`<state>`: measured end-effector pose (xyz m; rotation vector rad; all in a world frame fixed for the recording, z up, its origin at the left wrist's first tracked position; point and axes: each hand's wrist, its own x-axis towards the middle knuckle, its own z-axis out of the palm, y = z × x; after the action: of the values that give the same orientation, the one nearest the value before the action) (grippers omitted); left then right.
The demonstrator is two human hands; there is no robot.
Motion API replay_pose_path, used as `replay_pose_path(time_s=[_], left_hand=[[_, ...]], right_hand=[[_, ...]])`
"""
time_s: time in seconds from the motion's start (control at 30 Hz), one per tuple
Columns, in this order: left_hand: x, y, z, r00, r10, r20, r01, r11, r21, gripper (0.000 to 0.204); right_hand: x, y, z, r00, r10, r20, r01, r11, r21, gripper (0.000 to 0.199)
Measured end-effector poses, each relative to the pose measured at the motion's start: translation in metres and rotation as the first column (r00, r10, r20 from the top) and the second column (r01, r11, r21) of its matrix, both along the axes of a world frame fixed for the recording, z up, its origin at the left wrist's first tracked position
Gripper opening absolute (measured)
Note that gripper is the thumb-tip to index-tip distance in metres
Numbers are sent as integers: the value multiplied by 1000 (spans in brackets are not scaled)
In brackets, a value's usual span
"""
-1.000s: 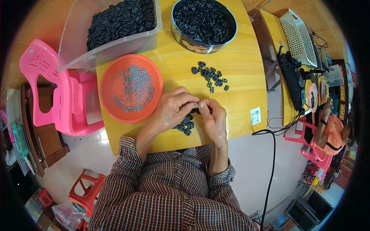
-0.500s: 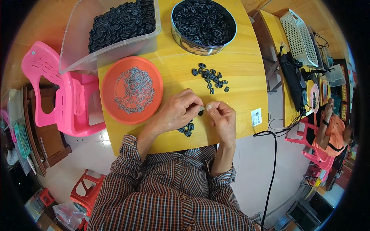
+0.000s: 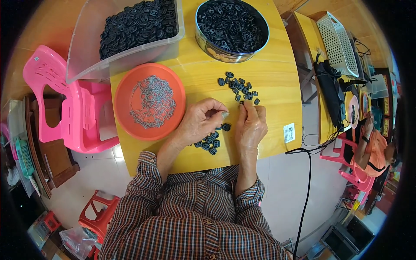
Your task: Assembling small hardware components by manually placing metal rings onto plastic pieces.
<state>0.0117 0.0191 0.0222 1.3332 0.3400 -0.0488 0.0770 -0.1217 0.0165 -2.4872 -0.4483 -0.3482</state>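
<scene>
Head view: orange dish (image 3: pixel 130 86) beside left hand (image 3: pixel 200 121)

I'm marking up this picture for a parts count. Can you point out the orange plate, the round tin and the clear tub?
orange plate (image 3: pixel 125 89): head view, bare left rim.
round tin (image 3: pixel 216 51): head view, front outer wall.
clear tub (image 3: pixel 130 58): head view, front wall.

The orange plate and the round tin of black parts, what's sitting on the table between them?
Nothing: the head view shows only bare yellow table top between the orange plate and the round tin. The loose black pieces lie right of that stretch.
</scene>
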Motion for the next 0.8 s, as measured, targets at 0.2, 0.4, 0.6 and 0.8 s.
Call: replay_pose_path(time_s=[0.2,0.4,0.6,0.8], left_hand=[[-1,4,-3,999,-37,-27,32,984,-176,16],[-2,4,-6,999,-40,-15,36,977,-209,17],[-1,3,-6,999,-36,-19,31,977,-212,17],[-1,2,-7,999,-44,-5,42,965,-258,16]], right_hand=[[-2,-2,-5,998,26,-51,-28,999,-40,9],[-6,-2,2,1000,1,18,1,995,-96,10],[-8,-7,-2,1000,-2,-16,-1,977,-211,13],[-18,-13,1,883,130,-451,83,903,422,18]])
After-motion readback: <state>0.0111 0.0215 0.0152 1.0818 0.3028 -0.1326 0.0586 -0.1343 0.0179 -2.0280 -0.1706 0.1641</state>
